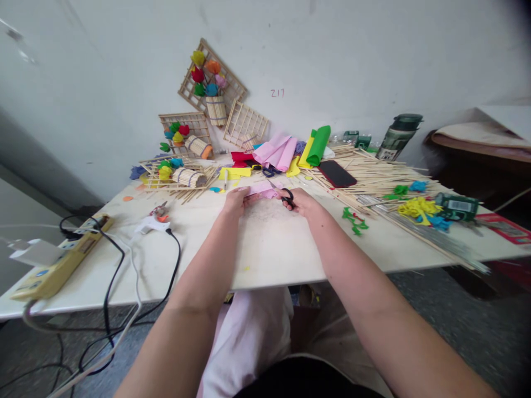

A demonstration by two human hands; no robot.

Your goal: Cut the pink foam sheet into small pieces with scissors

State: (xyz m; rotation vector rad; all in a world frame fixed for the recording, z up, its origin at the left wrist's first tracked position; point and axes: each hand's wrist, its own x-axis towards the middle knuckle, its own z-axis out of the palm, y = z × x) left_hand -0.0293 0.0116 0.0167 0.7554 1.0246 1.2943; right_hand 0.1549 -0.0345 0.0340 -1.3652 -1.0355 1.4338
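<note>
My left hand (238, 202) is closed on the left end of a pink paper strip (262, 191) just above the white table. In my right hand (302, 202) is a pair of black-handled scissors (287, 198), fingers wrapped round the handles. Its blades point left and away from me, touching or crossing the strip's right part; I cannot tell whether they are cutting into it. Behind the strip lie folded pink sheets (277, 152), a yellow sheet (235, 172) and a second pair of dark-handled scissors (267, 172).
Thin wooden sticks (373, 171) and a phone (337, 173) lie to the right, with green paper pieces (355, 221) nearer. At left are a power strip (62, 260), cables and a glue gun (152, 222). Stick trellises with paper flowers (215, 83) lean on the wall.
</note>
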